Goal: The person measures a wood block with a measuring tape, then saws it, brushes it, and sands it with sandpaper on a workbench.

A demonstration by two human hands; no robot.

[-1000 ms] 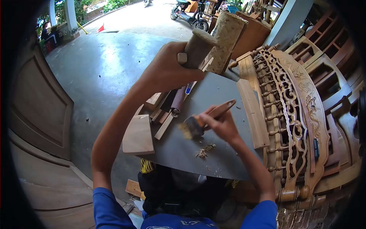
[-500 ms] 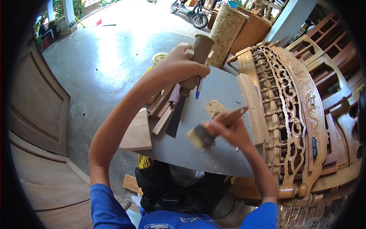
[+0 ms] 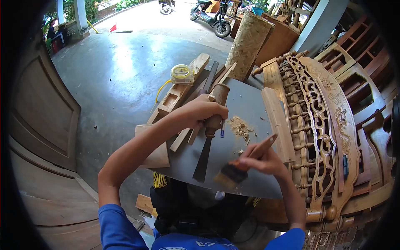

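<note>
My left hand (image 3: 208,111) is wrapped round the wooden handle of a chisel (image 3: 202,160), its dark blade pointing toward me over the grey tabletop (image 3: 246,93). A blue pen (image 3: 222,129) shows beside that handle. In my right hand (image 3: 260,160) is a wide brush (image 3: 231,174), slightly blurred, its pale bristles low over the near edge of the table. Wood shavings (image 3: 240,127) lie in a small pile beyond the brush.
A tape measure (image 3: 181,73) rests on a mortised wooden piece (image 3: 171,100) at the table's left. A plank (image 3: 277,125) lies along the right edge, beside carved furniture (image 3: 321,137). A rolled woven mat (image 3: 251,46) stands behind.
My left hand and the chisel have moved down toward me, uncovering the tape measure. My right hand has moved the brush nearer the table's front edge.
</note>
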